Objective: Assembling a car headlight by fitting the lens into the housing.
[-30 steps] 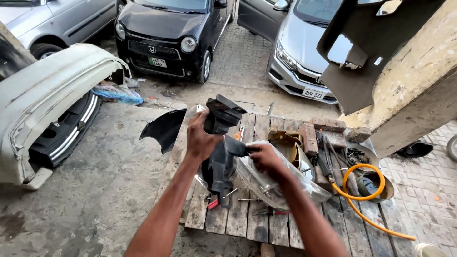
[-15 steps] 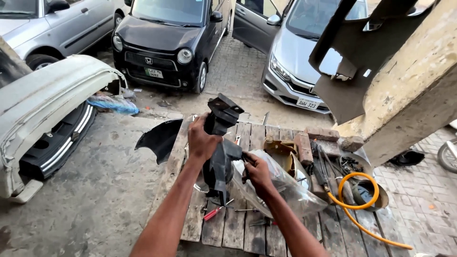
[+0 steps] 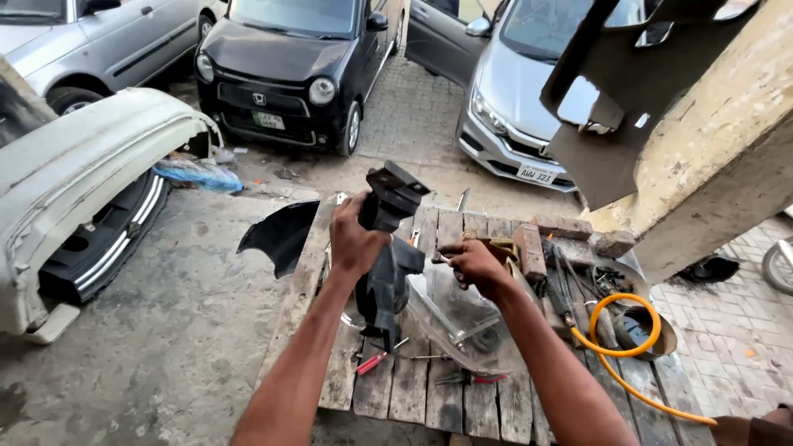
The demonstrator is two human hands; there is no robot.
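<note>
Our left hand (image 3: 353, 241) reached forward with the arm stretched out, fingers wrapped tight around the upper part of the black housing (image 3: 387, 264). That housing stood nearly upright over the wooden worktop (image 3: 413, 388), blocky at the top, narrower and dusty lower down. Just beside it, our right hand (image 3: 472, 263) was curled and pressed on the clear lens (image 3: 450, 318); we could not tell what its fingers pinched. The lens lay tilted against the housing, scuffed and cloudy. Farther right, an orange hose (image 3: 615, 347) looped across the worktop.
</note>
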